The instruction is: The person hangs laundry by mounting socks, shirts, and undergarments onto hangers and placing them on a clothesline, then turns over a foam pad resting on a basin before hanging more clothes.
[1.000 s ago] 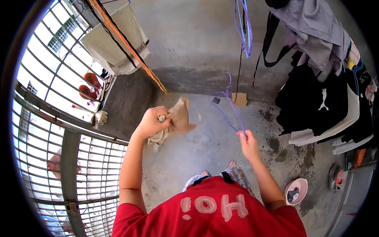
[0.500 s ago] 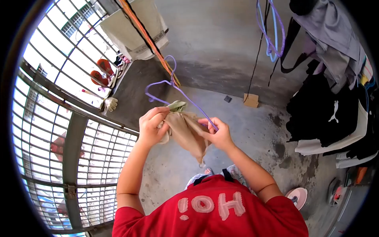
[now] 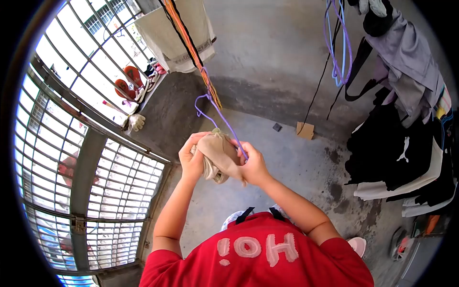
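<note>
A bunched beige cloth garment (image 3: pixel 217 155) hangs between my two hands, its exact kind unclear in the folds. My left hand (image 3: pixel 192 157) is closed on its left side, the fingers partly behind the fabric. A purple hanger (image 3: pixel 224 119) slants down from a hanging cord, its right arm ending at my right hand (image 3: pixel 253 165). That hand is closed round the hanger's lower end and touches the garment's right side. The garment covers the lower part of the hanger. A small greenish bit of fabric (image 3: pixel 216 130) shows at its top.
Orange and black cords (image 3: pixel 184 36) hang overhead. A barred window (image 3: pixel 119 191) runs along the left, with shoes (image 3: pixel 129 88) and a glove (image 3: pixel 136 122) on the ledge. Dark clothes (image 3: pixel 392 138) hang at right. A cardboard piece (image 3: pixel 305 130) and pink basin (image 3: pixel 357 246) are on the floor.
The garment, earlier hanging down in a long point, is now gathered up into a bundle between my hands. The hanger has turned and steepened, and my hands are closer together.
</note>
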`<state>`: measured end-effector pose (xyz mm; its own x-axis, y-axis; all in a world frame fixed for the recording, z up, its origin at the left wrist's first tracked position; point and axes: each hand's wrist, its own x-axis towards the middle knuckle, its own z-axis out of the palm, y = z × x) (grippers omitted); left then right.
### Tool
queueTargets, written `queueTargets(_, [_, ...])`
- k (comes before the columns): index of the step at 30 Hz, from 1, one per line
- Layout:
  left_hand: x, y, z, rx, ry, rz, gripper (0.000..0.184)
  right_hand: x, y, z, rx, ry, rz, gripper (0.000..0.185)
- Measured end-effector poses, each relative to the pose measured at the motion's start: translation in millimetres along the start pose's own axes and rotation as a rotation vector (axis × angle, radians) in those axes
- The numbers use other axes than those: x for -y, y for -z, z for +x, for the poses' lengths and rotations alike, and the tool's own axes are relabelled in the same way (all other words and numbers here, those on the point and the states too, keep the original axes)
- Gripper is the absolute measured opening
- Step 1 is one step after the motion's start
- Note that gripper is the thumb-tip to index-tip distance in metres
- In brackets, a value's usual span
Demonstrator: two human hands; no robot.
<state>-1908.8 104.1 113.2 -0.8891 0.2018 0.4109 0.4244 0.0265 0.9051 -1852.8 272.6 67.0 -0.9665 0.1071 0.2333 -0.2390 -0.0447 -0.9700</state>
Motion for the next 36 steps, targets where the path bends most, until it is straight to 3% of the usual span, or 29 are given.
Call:
queueTargets(3, [-1.0,-2.4,-2.6,0.004,-0.035,0.027,0.012,-1.3,-7.5,4.5,-0.073,-0.034,-0.100,0.025])
queueTargets(4, [0.3,-1.0,-4.3,0.001,-0.047,0.053,0.012,-7.1,-7.4,7.4,-0.178,-0.009,-0.001,0.019])
queueTargets(9, [12.5,14.6,-19.0,0.010,-0.045,0.176,0.012,13.5,23.7,19.2,-0.143,0.037,-0.261,0.015])
queueTargets(11, [20.9,22.3,-24.1,0.033,-0.062,0.196,0.014,20.9,32.8,23.4,-0.049,-0.173,0.088,0.018])
queueTargets(13, [31.9,32.0,-29.0,0.141,0.062,0.323,0.016,24.5,41.8,25.9,-0.038,-0.137,0.104,0.022])
queueTargets(15, [38.5,34.8,-31.1,0.182,0.117,0.367,0.024,38.5,42.9,23.7,-0.072,-0.149,0.409,0.024])
queueTargets(17, [28.0,24.8,-34.1,0.180,0.152,0.706,0.033,42.9,33.7,18.5,-0.072,-0.132,0.336,0.026])
queueTargets(18, [23.3,21.3,-36.2,0.217,0.137,0.724,0.045,43.2,26.3,15.8,-0.130,-0.091,0.349,0.026])
queueTargets(19, [16.2,15.8,-35.6,0.217,0.137,0.722,0.045,43.0,19.8,14.0,-0.187,-0.049,0.363,0.026])
queueTargets(21, [-0.1,1.7,-36.8,0.381,0.052,0.542,0.048,39.7,10.2,9.9,-0.203,-0.032,0.333,0.025])
queueTargets(23, [-18.2,-16.7,-34.7,0.484,0.263,0.294,0.048,38.0,-0.1,6.9,-0.235,0.029,0.289,0.024])
queueTargets(25, [-5.9,-32.2,-35.3,0.560,0.290,0.049,0.042,39.3,-6.8,3.3,-0.271,-0.004,0.366,0.015])
queueTargets(27, [-5.3,-42.1,-38.1,0.605,0.344,0.004,0.038,36.4,-5.3,0.7,-0.307,0.015,0.100,0.022])
queueTargets(29, [-6.7,-50.1,-40.8,0.646,0.480,-0.126,0.035,33.8,-0.4,-1.5,-0.331,0.038,0.085,0.021])
queueTargets(32, [-14.6,-54.0,-34.3,0.724,0.513,-0.178,0.030,28.0,11.6,-5.4,-0.342,0.027,0.009,0.021])
queueTargets(34, [-14.6,-53.7,-29.6,0.798,0.535,-0.193,0.029,22.4,21.4,-5.5,-0.349,0.168,-0.209,0.018])
queueTargets(36, [-14.2,-51.8,-26.2,0.904,0.583,-0.230,0.028,12.8,32.5,-8.8,-0.324,0.130,-0.160,0.014])
